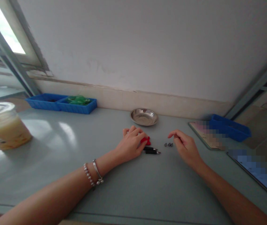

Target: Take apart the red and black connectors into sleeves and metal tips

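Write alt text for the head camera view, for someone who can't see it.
A person's left hand is at something red near black pointed parts on a grey table; the right hand is by small grey pieces. A shiny metal dish sits beyond, with blue trays to both sides and a drink cup at far left.

On the far left of the grey table [42, 156], two blue trays [79, 108] stand end to end, one with something dark in it, the other with a green heap [79, 100]. Nearer on the left is a lidded clear cup [5, 132] of pale drink. A shallow metal dish [144, 117] sits far centre, before the white wall [135, 43]. On the right lie two flat devices [253, 175], partly pixelated, with another blue tray [242, 134] just beyond. Metal posts [253, 86] rise at either side, a bright window [10, 28] far left.
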`<state>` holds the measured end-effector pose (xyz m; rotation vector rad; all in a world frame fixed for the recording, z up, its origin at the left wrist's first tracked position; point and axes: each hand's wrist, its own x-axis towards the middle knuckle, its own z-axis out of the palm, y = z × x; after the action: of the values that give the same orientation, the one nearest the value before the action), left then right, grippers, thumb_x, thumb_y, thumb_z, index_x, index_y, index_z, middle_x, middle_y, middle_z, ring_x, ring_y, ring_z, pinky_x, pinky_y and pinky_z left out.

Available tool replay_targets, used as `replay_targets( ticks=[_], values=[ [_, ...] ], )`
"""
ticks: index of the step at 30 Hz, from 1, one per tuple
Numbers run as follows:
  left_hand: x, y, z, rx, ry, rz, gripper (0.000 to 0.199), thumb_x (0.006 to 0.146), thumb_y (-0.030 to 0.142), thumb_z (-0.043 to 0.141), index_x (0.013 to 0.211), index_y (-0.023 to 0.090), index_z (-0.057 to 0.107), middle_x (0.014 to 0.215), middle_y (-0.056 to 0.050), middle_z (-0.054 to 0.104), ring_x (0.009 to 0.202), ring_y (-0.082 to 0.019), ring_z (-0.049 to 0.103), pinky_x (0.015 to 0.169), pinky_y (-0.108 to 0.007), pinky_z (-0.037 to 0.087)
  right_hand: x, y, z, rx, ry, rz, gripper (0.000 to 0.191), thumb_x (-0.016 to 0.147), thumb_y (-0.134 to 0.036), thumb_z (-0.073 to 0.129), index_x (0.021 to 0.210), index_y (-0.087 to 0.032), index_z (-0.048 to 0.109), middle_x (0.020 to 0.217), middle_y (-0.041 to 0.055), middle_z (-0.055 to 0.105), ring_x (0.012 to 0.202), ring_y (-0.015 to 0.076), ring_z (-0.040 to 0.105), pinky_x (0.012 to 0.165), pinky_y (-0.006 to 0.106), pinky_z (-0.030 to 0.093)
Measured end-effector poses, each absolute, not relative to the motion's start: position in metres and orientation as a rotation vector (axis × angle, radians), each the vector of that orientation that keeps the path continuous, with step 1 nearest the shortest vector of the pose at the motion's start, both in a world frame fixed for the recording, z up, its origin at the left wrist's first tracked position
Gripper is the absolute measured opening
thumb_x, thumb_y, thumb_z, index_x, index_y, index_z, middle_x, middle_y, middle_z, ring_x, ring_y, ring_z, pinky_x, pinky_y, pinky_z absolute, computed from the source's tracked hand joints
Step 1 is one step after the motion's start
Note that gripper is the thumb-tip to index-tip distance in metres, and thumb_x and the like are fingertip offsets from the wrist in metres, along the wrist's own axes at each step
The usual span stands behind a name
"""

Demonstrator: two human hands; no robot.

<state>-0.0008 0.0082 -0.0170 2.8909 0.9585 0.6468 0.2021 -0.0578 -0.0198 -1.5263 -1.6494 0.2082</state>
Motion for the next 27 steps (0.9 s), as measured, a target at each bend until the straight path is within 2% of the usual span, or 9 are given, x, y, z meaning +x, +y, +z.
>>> replay_targets(
  ticks=[7,18,27],
  values=[
    [0.002,-0.005,-0.015,3.03,0.837,0.532,0.017,0.084,0.03,0.045,0.087,0.02,0.058,0.089,-0.005,0.053,0.088,-0.021,0.04,0.071,-0.035,0.026,0.201,-0.059,-0.021,-1.567,-1.631,0.254,0.021,0.079,-0.018,0.032,0.08,-0.019,0.053,0.044,-0.008,0.027,0.038,0.0101,0.032,0.043,0.022,0.022],
    [0.002,-0.01,-0.013,3.054,0.699,0.49,0.016,0.083,0.031,0.047,0.088,0.02,0.057,0.091,-0.005,0.054,0.088,-0.022,0.039,0.07,-0.034,0.025,0.201,-0.06,-0.019,-1.501,-1.658,0.2,0.018,0.072,-0.014,0.036,0.078,-0.02,0.051,0.051,-0.0061,0.031,0.045,0.011,0.035,0.047,0.023,0.027],
    [0.002,-0.01,-0.016,3.059,0.688,0.453,0.016,0.082,0.032,0.049,0.089,0.02,0.057,0.09,-0.006,0.054,0.088,-0.022,0.04,0.07,-0.035,0.026,0.201,-0.058,-0.022,-1.553,-1.644,0.223,0.02,0.079,-0.019,0.033,0.08,-0.02,0.052,0.046,-0.0071,0.03,0.04,0.0104,0.033,0.043,0.023,0.025]
  ],
)
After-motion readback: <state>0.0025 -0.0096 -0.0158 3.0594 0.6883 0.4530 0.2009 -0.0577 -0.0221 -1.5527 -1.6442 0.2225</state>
